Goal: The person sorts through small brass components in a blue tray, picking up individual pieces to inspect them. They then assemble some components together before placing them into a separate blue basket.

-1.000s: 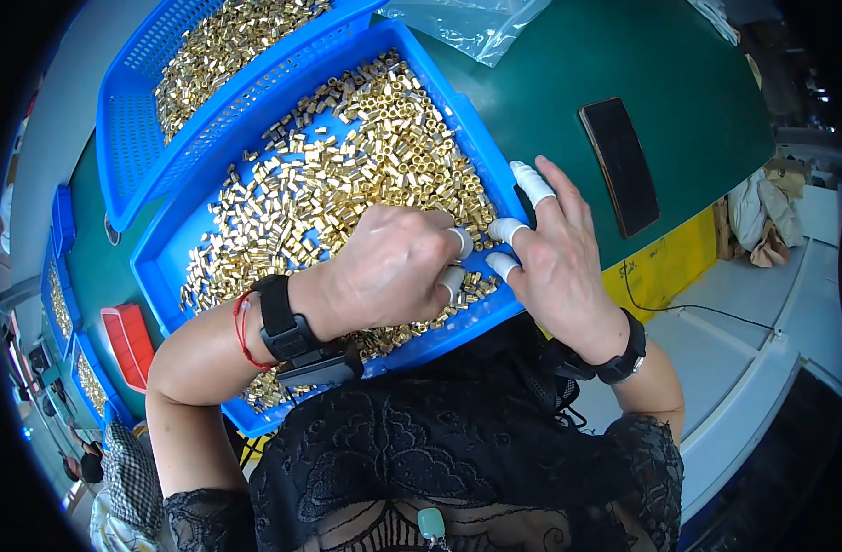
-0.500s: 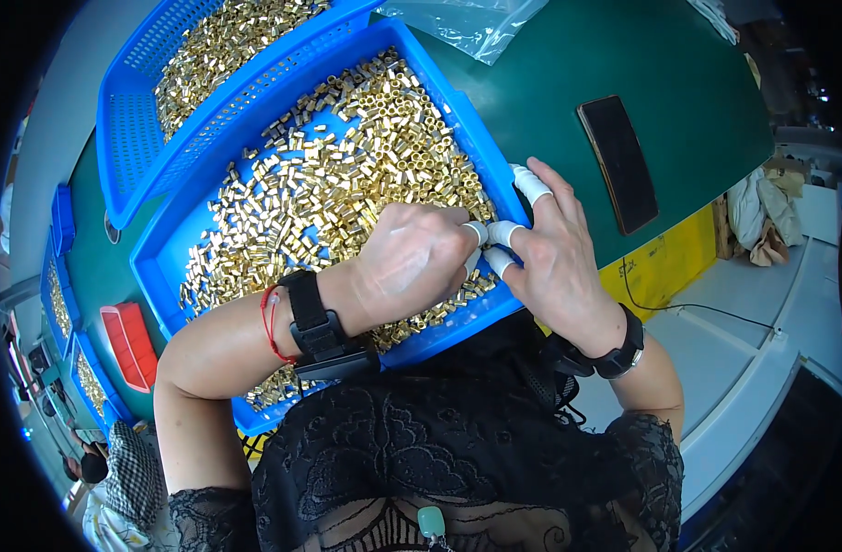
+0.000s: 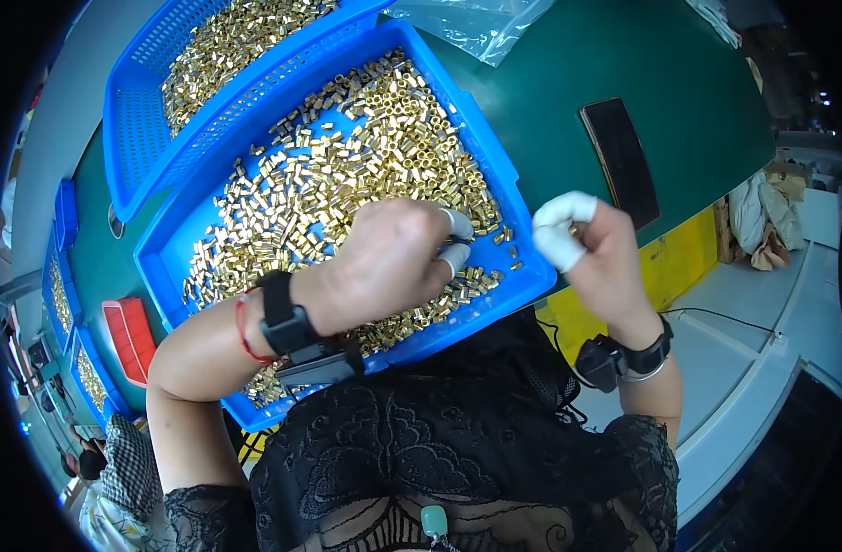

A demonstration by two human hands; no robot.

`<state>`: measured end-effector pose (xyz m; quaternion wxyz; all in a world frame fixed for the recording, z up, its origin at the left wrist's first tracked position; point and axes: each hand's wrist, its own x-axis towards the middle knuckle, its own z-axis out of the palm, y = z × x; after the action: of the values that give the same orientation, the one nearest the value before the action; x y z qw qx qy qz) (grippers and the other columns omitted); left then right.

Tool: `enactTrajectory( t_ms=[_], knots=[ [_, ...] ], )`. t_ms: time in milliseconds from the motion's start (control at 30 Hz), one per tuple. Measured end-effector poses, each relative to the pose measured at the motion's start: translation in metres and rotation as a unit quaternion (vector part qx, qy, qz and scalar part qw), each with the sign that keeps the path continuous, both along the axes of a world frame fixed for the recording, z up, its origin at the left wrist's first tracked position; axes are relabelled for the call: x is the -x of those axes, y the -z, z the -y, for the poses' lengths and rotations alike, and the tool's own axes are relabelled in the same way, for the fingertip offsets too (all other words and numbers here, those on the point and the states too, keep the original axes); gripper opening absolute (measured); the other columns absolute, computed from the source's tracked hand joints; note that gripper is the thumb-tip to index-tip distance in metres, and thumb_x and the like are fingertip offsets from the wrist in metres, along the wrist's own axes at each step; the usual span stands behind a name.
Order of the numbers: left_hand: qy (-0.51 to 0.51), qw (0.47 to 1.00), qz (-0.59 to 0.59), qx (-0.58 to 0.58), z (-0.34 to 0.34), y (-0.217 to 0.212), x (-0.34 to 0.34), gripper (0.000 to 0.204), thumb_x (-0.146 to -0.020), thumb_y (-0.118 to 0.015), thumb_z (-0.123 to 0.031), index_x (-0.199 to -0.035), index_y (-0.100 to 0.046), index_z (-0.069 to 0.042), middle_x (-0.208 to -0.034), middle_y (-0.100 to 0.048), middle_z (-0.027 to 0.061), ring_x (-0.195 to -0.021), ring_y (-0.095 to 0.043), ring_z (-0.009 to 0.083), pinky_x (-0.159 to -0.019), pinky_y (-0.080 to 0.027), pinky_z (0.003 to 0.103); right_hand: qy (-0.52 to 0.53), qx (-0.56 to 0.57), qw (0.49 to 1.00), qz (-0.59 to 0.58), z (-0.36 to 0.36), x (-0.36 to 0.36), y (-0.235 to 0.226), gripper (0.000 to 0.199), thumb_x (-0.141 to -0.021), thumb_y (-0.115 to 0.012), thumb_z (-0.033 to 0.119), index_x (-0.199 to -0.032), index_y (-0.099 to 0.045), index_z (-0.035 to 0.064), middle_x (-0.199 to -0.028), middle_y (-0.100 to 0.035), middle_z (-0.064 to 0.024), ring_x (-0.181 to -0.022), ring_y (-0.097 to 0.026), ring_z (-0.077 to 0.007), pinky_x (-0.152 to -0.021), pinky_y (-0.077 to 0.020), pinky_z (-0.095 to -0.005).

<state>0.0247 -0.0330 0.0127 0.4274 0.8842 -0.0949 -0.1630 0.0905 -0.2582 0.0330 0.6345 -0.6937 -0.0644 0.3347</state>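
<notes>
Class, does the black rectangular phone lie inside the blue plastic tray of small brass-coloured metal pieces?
No, the black rectangular phone lies on the green tabletop, right of the blue plastic tray.

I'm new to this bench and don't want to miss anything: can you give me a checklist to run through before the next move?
1. White finger covers on both hands: ok.
2. Left hand over the brass pieces in the blue tray: ok.
3. Piece in the left fingertips: cannot tell, too obscured.
4. Right hand over the tray: not ok, it shows just outside the right rim.
5. Piece in the right fingertips: cannot tell, finger covers hide it.
6. Phone apart from the tray: ok.
</notes>
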Motion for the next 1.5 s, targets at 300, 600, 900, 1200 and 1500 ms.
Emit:
enactTrajectory(
  t_ms=[300,600,900,1200,1500],
  knots=[
    [0.069,0.981,0.08,-0.161,0.015,0.001,-0.008,0.013,-0.079,-0.068,-0.014,-0.084,-0.064,-0.003,-0.072,-0.064,0.0178,-0.066,-0.063,0.0376,-0.058,-0.049,0.046,-0.08,0.193,0.921,0.329,-0.011,0.015,0.012,0.013,-0.079,-0.072,0.0,-0.091,-0.068,0.0018,-0.069,-0.049,-0.0031,-0.057,-0.045,-0.0109,-0.051,-0.036,-0.0272],
    [-0.032,0.986,-0.049,0.158,-0.005,0.002,0.008,0.011,-0.087,-0.071,-0.014,-0.093,-0.068,-0.004,-0.068,-0.063,0.0033,-0.06,-0.058,0.0098,-0.054,-0.045,0.031,-0.08,0.192,0.921,0.328,-0.005,0.017,0.014,0.015,-0.081,-0.071,0.002,-0.095,-0.069,0.0017,-0.072,-0.053,-0.0051,-0.059,-0.05,-0.0126,-0.053,-0.039,-0.0283],
    [-0.039,0.973,-0.098,0.206,-0.022,-0.003,0.015,0.017,-0.088,-0.073,-0.016,-0.1,-0.069,-0.004,-0.075,-0.063,-0.0021,-0.063,-0.048,0.003,-0.058,-0.042,0.024,-0.094,0.203,0.906,0.359,-0.009,0.017,0.014,0.015,-0.082,-0.07,0.004,-0.096,-0.069,0.0017,-0.075,-0.057,-0.0085,-0.06,-0.057,-0.018,-0.055,-0.0438,-0.0308],
    [-0.163,0.817,-0.285,0.474,-0.061,-0.012,0.011,0.017,-0.086,-0.071,-0.012,-0.101,-0.069,-0.004,-0.069,-0.056,-0.0047,-0.057,-0.043,0.0025,-0.051,-0.037,0.023,-0.086,0.225,0.852,0.465,-0.012,0.015,0.013,0.017,-0.077,-0.074,0.005,-0.094,-0.071,0.0042,-0.079,-0.059,-0.0088,-0.068,-0.059,-0.0248,-0.06,-0.047,-0.0351],
    [-0.101,0.992,0.067,-0.014,-0.017,0.01,0.003,0.014,-0.079,-0.072,-0.013,-0.092,-0.071,-0.006,-0.067,-0.065,0.0077,-0.054,-0.06,0.0218,-0.051,-0.048,0.034,-0.175,0.259,0.767,0.56,-0.039,0.012,0.021,0.021,-0.069,-0.076,0.007,-0.089,-0.072,0.0045,-0.082,-0.056,-0.0063,-0.081,-0.055,-0.0236,-0.063,-0.0491,-0.0357]
  ],
)
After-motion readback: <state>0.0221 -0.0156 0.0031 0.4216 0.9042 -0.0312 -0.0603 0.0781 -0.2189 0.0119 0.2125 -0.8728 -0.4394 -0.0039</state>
